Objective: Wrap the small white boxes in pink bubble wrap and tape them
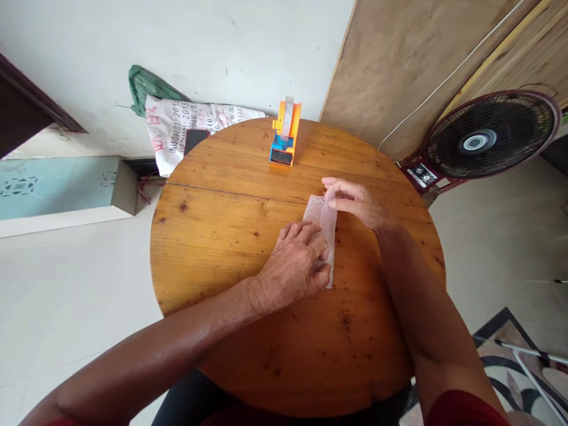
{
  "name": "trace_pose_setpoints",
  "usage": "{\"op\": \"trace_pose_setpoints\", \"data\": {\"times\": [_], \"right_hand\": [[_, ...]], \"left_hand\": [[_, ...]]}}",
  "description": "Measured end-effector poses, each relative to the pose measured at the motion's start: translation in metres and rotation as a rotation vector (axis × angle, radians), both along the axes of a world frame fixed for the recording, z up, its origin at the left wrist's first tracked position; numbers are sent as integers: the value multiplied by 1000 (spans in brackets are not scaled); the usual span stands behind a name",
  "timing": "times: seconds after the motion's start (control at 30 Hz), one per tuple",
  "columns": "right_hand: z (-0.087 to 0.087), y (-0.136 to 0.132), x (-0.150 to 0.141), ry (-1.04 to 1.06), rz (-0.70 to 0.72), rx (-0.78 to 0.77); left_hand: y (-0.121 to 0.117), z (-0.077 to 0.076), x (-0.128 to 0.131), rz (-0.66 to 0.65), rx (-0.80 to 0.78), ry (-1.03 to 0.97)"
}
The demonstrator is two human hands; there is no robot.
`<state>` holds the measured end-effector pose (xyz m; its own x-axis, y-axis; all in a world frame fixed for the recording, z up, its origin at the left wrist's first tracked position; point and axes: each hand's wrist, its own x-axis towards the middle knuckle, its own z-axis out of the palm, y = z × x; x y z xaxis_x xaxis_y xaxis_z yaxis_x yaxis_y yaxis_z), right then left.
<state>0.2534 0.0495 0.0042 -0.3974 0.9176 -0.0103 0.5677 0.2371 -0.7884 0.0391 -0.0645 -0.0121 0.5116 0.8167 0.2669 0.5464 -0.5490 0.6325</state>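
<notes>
A small clear plastic bag (327,220) lies flat on the round wooden table (222,248), near its middle right. My left hand (295,266) rests on the bag's near half, fingers bent and pressing it down, thumb pinched against its edge. My right hand (355,201) holds the bag's far end, with fingers curled and thumb and forefinger pinching the corner. An orange and blue tape dispenser (285,142) stands upright at the table's far edge, well beyond both hands, with a strip of tape sticking up from it.
A black floor fan (488,136) stands right of the table. A printed white sack (186,133) and a green bag (148,89) lean on the wall behind. A patterned mat (515,355) and white metal rods (532,361) lie lower right.
</notes>
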Motion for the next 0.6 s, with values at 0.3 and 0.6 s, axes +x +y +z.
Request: {"op": "trace_pose_setpoints", "data": {"times": [0.3, 0.6], "right_hand": [[-21, 3, -9, 4, -102, 64], [-12, -4, -5, -48, -305, 92]], "left_hand": [[0, 2, -1, -5, 96, 33], [2, 3, -1, -28, 48, 11]]}}
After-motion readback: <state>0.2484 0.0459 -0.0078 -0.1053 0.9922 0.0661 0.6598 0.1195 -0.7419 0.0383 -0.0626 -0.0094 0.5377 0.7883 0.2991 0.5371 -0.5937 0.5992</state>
